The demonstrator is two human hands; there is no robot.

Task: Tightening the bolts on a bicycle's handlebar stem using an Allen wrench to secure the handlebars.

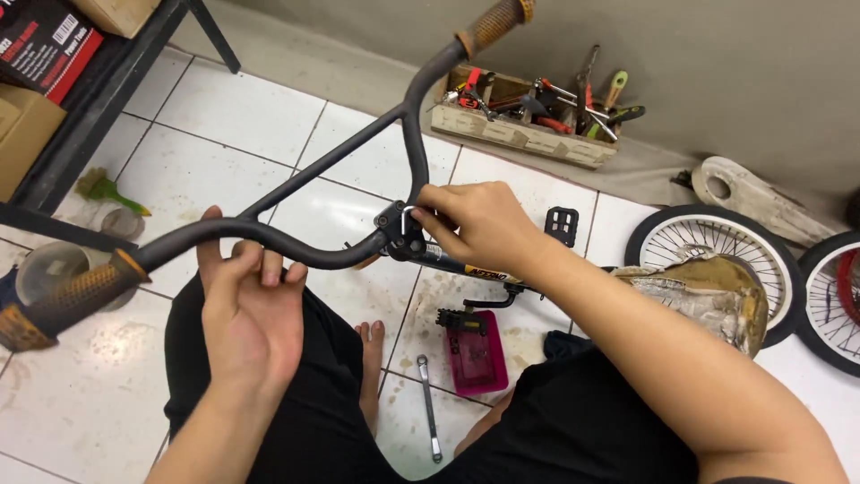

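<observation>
Right hand hides most of the small bent key it pinches at the stem clamp, while left hand cups the handlebar from below, fingers curled over, near its left grip, above the tiled floor.

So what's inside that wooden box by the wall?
The wooden box holds a jumble of hand tools with red, green and metal handles sticking up. Whatever lies beneath them is covered.

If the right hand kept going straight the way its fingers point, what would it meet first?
The right hand points left, fingertips already on a small metal key at the stem clamp. Straight on, it would press into that clamp and the handlebar, as far as depth shows.
</observation>
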